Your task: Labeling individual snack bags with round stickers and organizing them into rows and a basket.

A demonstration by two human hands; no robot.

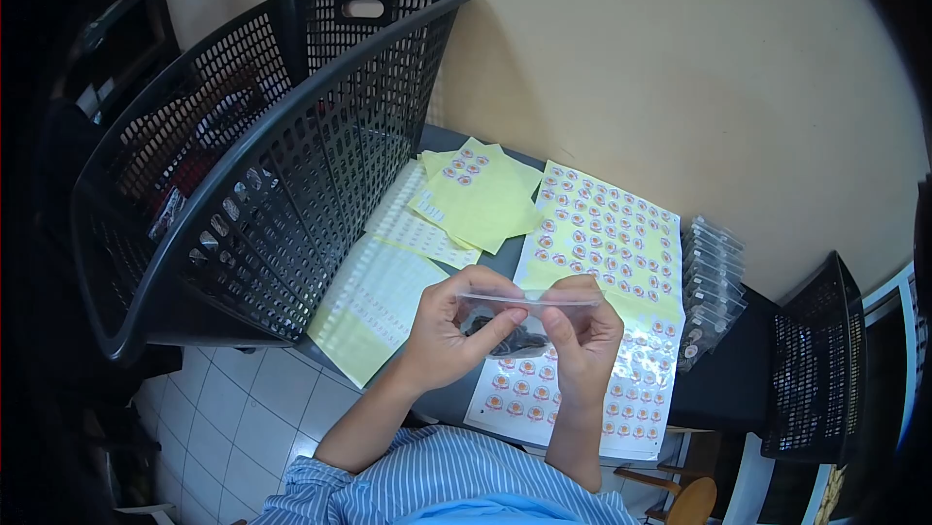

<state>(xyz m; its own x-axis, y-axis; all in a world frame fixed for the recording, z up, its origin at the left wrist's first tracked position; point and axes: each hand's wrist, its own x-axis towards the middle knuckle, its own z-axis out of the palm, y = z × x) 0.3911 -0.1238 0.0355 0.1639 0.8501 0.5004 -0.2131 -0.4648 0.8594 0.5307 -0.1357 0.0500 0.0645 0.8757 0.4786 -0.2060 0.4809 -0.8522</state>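
Observation:
Over the table, my left hand (449, 331) and my right hand (584, 341) both pinch the top edge of a small clear plastic bag (519, 351). Thumbs and fingers press together near the middle of its opening edge. Something dark lies inside the bag, but its kind cannot be made out. Beneath my hands spreads a large sticker sheet (607, 234), printed with rows of small round red-and-orange stickers on a yellow and white backing.
Yellow backing sheets (482, 197) overlap behind my hands, beside white label sheets (374, 307). A tall black basket (320, 137) with items inside stands at the left. Several filled clear bags (714, 282) lie in a row by the wall. A smaller black basket (817, 370) is at right.

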